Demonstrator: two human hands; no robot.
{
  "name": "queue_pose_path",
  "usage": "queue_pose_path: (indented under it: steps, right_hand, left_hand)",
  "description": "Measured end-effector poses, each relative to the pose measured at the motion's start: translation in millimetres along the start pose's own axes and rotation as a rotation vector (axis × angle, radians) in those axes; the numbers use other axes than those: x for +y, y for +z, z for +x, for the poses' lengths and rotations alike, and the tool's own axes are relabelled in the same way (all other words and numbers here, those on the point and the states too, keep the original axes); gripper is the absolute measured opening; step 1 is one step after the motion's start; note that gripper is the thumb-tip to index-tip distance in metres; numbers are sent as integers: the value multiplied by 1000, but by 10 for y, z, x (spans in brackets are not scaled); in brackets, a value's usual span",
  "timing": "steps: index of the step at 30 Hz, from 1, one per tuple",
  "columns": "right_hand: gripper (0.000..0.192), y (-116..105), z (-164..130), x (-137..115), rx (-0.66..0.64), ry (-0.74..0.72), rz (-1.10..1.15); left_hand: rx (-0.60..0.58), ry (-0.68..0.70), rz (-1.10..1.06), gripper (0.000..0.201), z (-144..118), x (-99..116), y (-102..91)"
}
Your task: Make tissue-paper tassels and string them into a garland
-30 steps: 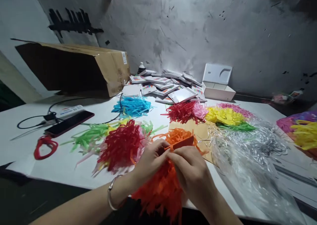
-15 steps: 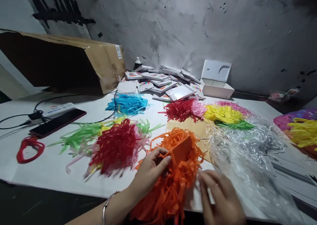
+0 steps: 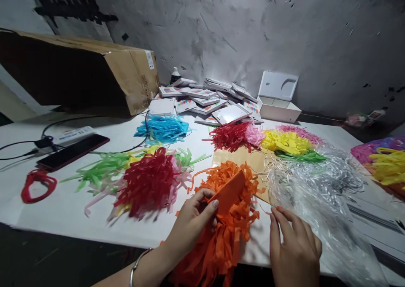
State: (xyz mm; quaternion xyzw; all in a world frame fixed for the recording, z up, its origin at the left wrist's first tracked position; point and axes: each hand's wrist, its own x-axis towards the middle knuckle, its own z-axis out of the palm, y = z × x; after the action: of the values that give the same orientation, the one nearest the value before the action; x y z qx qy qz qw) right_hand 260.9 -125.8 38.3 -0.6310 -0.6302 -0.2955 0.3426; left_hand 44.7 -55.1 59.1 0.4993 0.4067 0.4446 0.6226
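My left hand [image 3: 198, 215], with a silver bangle at the wrist, grips a folded orange tissue paper tassel [image 3: 226, 194] between thumb and fingers near the table's front edge. The tassel's flat uncut band tilts up to the right, and its cut fringe hangs down over the edge. To the right, my right hand [image 3: 295, 240] pinches a thin orange strip [image 3: 268, 213] between thumb and forefinger, apart from the fringe. More orange fringe [image 3: 234, 169] lies just beyond the tassel. A red tassel bunch [image 3: 147, 183] rests left of my left hand, over pink, yellow and green strips.
Blue fringe [image 3: 163, 129], red fringe [image 3: 229, 136] and yellow fringe [image 3: 286, 142] lie farther back. Silver strings [image 3: 329, 169] and clear plastic [image 3: 325, 219] spread at right. Flat white boxes [image 3: 232, 113], a cardboard box [image 3: 133, 80], a phone [image 3: 74, 151] and red cord [image 3: 38, 186] surround them.
My right hand has moved slightly right, away from the fringe, and now shows a thin orange strip in its pinch. My left hand keeps its hold; the band has tilted a little.
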Motion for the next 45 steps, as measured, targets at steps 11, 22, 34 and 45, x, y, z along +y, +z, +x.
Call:
queue_pose_path:
  steps: [11,22,34,45]
  right_hand:
    - [16,26,209,-644,-93,-259,430]
    - [18,53,143,-549,-107,-32,602]
    - [20,50,161,-463,-66,-228,542]
    - [15,43,183,-566,-176,7,598]
  left_hand:
    - [-36,74,77,28,-57,-134,123]
    - [-162,125,118,24,-32,-134,74]
    - [-164,103,66,19,2,-165,54]
    - [-143,121,143,18,-26,-169,67]
